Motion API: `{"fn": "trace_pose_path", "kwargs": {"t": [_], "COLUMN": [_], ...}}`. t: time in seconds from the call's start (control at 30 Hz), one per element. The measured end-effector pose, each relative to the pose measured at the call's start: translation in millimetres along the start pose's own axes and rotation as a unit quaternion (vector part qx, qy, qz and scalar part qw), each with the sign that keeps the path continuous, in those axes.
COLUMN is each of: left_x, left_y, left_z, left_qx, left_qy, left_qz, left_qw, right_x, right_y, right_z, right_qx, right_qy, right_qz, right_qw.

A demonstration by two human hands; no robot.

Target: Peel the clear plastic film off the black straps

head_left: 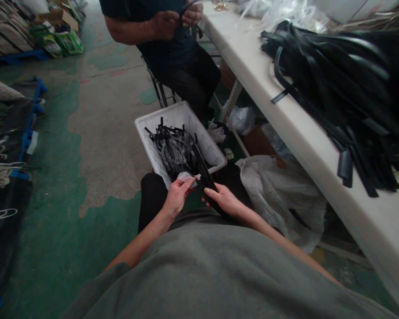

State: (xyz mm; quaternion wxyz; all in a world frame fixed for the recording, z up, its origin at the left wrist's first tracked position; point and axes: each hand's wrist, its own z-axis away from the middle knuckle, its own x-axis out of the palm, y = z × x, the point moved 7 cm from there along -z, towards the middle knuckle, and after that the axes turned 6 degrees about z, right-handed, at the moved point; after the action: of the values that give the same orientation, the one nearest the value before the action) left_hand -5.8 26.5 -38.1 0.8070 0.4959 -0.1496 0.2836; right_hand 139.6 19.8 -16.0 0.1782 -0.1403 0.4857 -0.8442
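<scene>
My left hand (177,195) pinches a small white piece of plastic or paper (185,177) close to the black strips. In my right hand (222,198) is a bundle of long black strips (204,170), its upper end pointing forward over the bin. Both hands are near my lap, a short distance apart. Just beyond them a white plastic bin (142,126) holds a tangled heap of black strips (174,148), some with clear wrapping around them. A large pile of black strips (335,79) lies on the white table at the right.
The white table (252,66) runs along my right side, with clear plastic bags (286,13) on it. Across the bin sits another person (173,48), hands holding a dark strip. A whitish sack (282,195) is under the table. Blue pallets (29,128) with goods stand left.
</scene>
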Motion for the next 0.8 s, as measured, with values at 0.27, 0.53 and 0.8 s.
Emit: {"fn": "trace_pose_path", "kwargs": {"t": [0.27,0.53,0.8], "left_x": [3.5,9.9,21.1], "left_y": [2,4,12], "left_z": [2,9,17], "left_qx": [0.028,0.078,0.186], "left_qy": [-0.005,-0.056,-0.091], "left_qz": [-0.097,-0.22,-0.399], "left_qw": [0.995,0.971,0.893], "right_x": [-11,-23,-20], "right_y": [1,7,7], "right_z": [-2,-13,-21], "right_qx": [-0.05,0.0,0.011], "right_qy": [0.118,0.105,0.094], "right_qz": [0.054,-0.047,-0.153], "right_qw": [0.99,0.993,0.984]}}
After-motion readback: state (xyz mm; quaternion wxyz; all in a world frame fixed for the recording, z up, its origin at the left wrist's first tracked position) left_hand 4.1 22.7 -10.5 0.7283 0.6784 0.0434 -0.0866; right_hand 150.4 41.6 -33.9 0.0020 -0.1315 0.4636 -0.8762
